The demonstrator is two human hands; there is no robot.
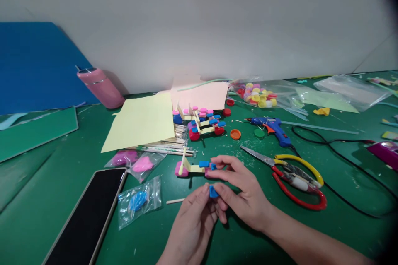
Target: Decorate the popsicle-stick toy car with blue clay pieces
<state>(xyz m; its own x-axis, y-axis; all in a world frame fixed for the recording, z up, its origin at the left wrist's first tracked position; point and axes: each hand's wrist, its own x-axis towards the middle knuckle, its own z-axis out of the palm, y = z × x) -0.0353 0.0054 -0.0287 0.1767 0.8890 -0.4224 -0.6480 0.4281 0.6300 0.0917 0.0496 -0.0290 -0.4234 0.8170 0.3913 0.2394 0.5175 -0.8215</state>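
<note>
Between the fingertips of my left hand (199, 215) and the thumb of my right hand (244, 192) is a small piece of blue clay (213, 191), pinched by both. Just beyond it stands a little model tricycle (195, 168) with pink wheels, a pale stick frame and a blue clay seat (204, 163). The right index and middle fingers reach to its right end, by another bit of blue clay; whether they grip it I cannot tell. A short thin stick (175, 201) lies left of my left hand.
Finished-looking models (205, 126) stand behind, beside sticks and yellow paper (146, 120). Scissors (289, 174) and a blue glue gun (272, 126) with its cord lie right. Bagged blue clay (138, 201), bagged pink clay (143, 164) and a phone (90, 215) are left. A pink bottle (102, 88) leans behind.
</note>
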